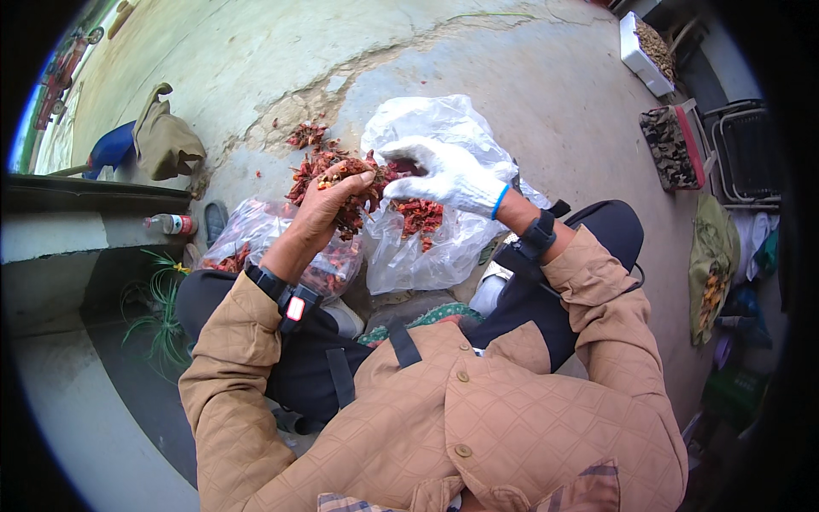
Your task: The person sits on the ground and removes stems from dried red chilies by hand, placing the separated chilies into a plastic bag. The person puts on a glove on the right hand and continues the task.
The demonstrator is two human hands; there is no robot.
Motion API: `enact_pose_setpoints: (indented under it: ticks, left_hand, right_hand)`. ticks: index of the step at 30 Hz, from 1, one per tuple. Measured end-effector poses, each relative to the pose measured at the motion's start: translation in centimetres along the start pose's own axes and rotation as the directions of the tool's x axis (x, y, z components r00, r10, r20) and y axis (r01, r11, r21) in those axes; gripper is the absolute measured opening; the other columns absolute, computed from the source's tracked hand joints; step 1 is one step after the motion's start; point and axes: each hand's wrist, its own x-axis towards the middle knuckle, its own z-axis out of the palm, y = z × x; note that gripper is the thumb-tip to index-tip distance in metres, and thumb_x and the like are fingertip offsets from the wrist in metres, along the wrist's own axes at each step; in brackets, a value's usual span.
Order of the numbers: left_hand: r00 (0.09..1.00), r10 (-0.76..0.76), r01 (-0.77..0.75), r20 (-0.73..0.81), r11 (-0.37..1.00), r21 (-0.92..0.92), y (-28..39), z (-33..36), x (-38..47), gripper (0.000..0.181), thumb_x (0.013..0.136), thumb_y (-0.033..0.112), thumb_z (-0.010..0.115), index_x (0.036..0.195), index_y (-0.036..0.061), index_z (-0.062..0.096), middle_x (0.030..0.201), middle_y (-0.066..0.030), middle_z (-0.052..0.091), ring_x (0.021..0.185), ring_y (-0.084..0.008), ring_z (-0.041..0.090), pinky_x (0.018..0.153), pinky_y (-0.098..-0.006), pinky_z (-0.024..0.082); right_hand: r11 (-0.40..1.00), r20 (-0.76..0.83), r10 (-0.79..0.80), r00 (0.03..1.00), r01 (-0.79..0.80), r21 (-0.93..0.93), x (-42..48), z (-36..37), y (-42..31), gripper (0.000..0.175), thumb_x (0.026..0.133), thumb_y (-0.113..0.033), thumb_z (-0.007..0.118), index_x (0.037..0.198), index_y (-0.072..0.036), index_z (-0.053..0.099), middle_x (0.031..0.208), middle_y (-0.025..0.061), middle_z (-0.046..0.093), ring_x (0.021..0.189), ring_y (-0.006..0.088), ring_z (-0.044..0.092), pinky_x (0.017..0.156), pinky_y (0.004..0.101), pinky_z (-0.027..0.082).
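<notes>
My bare left hand (326,198) holds a cluster of dried red peppers (350,214), thumb on top. Close to its right side is my right hand (445,176) in a white knit glove with a blue cuff, its thumb and fingers curved around the cluster's right end; whether they press on it is hard to tell. Beneath the hands, an open clear plastic bag (416,121) lies spread on the floor with red pieces (419,216) in it. Beyond my left hand is a pile of dried peppers (307,134). A second clear bag (256,221) with red peppers rests by my left knee.
A plastic bottle (171,224) and a slipper (216,223) are at the left, near a green plant (160,320). Cracked concrete (294,109) runs beyond the peppers. At the right are a white foam box (643,64), a camouflage bag (668,147) and a green sack (707,256).
</notes>
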Motion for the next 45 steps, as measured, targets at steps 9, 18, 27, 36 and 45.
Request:
enact_pose_setpoints:
  ticks: [9, 18, 27, 36, 45]
  left_hand:
    - [1.0, 0.018, -0.017, -0.004, 0.995, 0.097, -0.7, -0.1, 0.5, 0.026, 0.088, 0.025, 0.076, 0.108, 0.0098, 0.066, 0.092, 0.0008, 0.066, 0.077, -0.0081, 0.061, 0.06, -0.0251, 0.049]
    - [0.999, -0.035, 0.04, -0.019, 0.902, 0.43, 0.2, -1.4, 0.1, 0.042, 0.085, 0.024, 0.079, 0.118, 0.0037, 0.061, 0.09, -0.001, 0.067, 0.082, -0.0099, 0.063, 0.074, -0.0265, 0.051]
    - [0.993, -0.08, 0.036, 0.089, 0.909, 0.414, 0.7, -0.5, -0.5, 0.042, 0.084, 0.027, 0.082, 0.113, 0.0051, 0.062, 0.079, -0.0032, 0.067, 0.068, -0.0096, 0.063, 0.056, -0.0245, 0.048]
    - [0.977, -0.09, 0.02, 0.195, 0.943, 0.332, -0.3, -0.3, -0.1, 0.023, 0.09, 0.021, 0.076, 0.1, 0.0011, 0.07, 0.08, -0.0032, 0.068, 0.068, -0.0086, 0.061, 0.057, -0.0246, 0.046]
    - [0.978, -0.153, 0.098, 0.146, 0.939, 0.329, -0.5, 0.2, -0.1, 0.022, 0.087, 0.021, 0.078, 0.098, 0.0038, 0.07, 0.08, 0.0021, 0.065, 0.069, -0.0049, 0.056, 0.06, -0.0205, 0.04]
  right_hand:
    - [0.969, -0.049, -0.119, 0.992, 0.105, -0.223, 0.1, 0.7, 0.7, 0.048, 0.087, -0.029, 0.074, 0.128, -0.011, 0.058, 0.116, 0.0146, 0.065, 0.106, 0.03, 0.065, 0.091, 0.0371, 0.051]
    - [0.963, -0.075, -0.225, 0.972, 0.209, -0.171, -0.1, 0.9, 0.4, 0.045, 0.083, -0.021, 0.076, 0.123, -0.006, 0.061, 0.111, 0.0166, 0.067, 0.103, 0.032, 0.066, 0.089, 0.0382, 0.052]
    - [0.989, 0.034, -0.131, 0.991, 0.133, -0.058, 0.2, 0.6, -0.7, 0.037, 0.086, -0.022, 0.073, 0.118, -0.006, 0.066, 0.108, 0.0165, 0.069, 0.1, 0.0298, 0.067, 0.088, 0.037, 0.052]
    - [0.993, 0.123, -0.102, 0.987, 0.108, -0.046, 0.6, 0.2, -0.5, 0.028, 0.093, -0.026, 0.064, 0.113, -0.007, 0.069, 0.101, 0.0148, 0.072, 0.094, 0.0296, 0.069, 0.084, 0.0372, 0.053]
    - [0.979, 0.031, 0.197, 0.98, -0.198, 0.041, 0.9, 1.9, 0.7, 0.022, 0.098, -0.025, 0.057, 0.1, -0.005, 0.068, 0.086, 0.0068, 0.067, 0.076, 0.0179, 0.063, 0.069, 0.0302, 0.049]
